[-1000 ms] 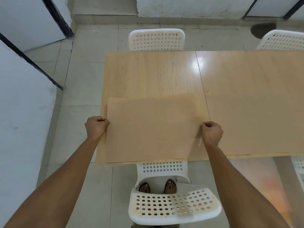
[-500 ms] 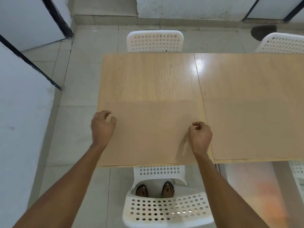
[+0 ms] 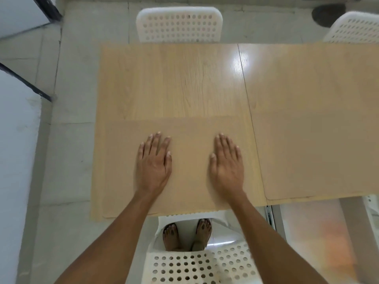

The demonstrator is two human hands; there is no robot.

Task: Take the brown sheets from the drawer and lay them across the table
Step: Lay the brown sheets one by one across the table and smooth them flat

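We find no readable text, label, brand, number or sign anywhere: the tabletop [image 3: 174,78] shows only wood grain, the brown sheets [image 3: 188,160] are plain, and the white chairs [image 3: 179,25] carry no markings.

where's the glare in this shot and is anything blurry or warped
Head view: a bright glare patch sits on the table beside its centre seam; the top left corner by the dark door frame is smeared with motion blur; wide-angle distortion bows the table edges; both hands, left hand and right hand, look sharp on the brown sheet.
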